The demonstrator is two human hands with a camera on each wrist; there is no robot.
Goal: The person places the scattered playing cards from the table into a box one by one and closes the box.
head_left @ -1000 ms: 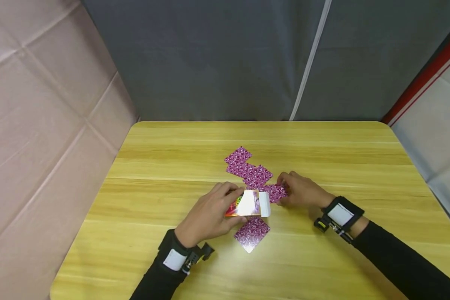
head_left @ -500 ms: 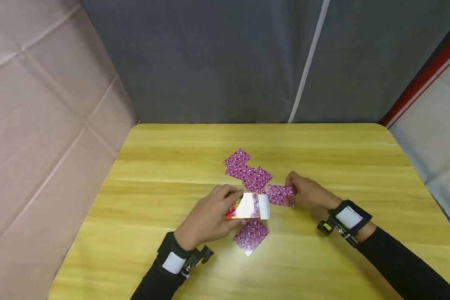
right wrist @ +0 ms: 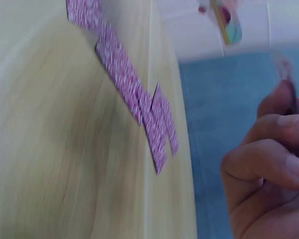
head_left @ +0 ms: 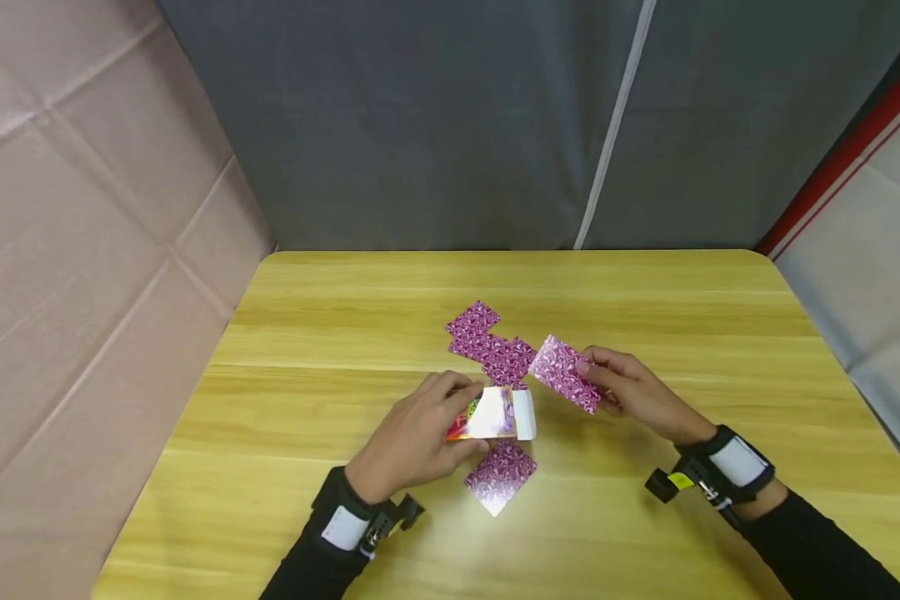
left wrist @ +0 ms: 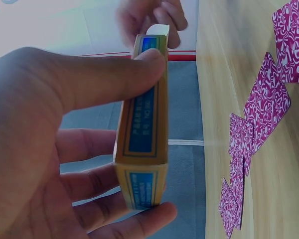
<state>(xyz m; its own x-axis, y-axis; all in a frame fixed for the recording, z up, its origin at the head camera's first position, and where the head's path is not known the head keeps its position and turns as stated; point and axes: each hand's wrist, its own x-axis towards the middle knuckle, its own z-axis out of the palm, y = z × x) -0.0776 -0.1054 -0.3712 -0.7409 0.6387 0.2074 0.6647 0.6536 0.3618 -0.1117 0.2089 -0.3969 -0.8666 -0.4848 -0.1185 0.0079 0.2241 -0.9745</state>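
Observation:
My left hand [head_left: 412, 433] grips a small card box [head_left: 492, 414] by its near end. In the left wrist view the thumb presses along the gold and blue edge of the box [left wrist: 142, 119], with the other fingers behind it. A white flap sticks out at the box's right end. Just to the right, my right hand [head_left: 633, 390] pinches a playing card [head_left: 562, 372] with a purple-and-white swirl back, tilted above the table. In the right wrist view its fingers [right wrist: 271, 164] curl round the card's dark edge.
Several more swirl-backed cards [head_left: 507, 360] lie overlapping in a row behind the box. Another card [head_left: 500, 477] lies in front of it, partly under it in this view. The wooden table [head_left: 330, 317] meets a grey curtain [head_left: 435, 125] at the back.
My right hand has drawn a card from the row on the table, moved right, then raised and tilted it beside the box. The left hand holds the box almost still.

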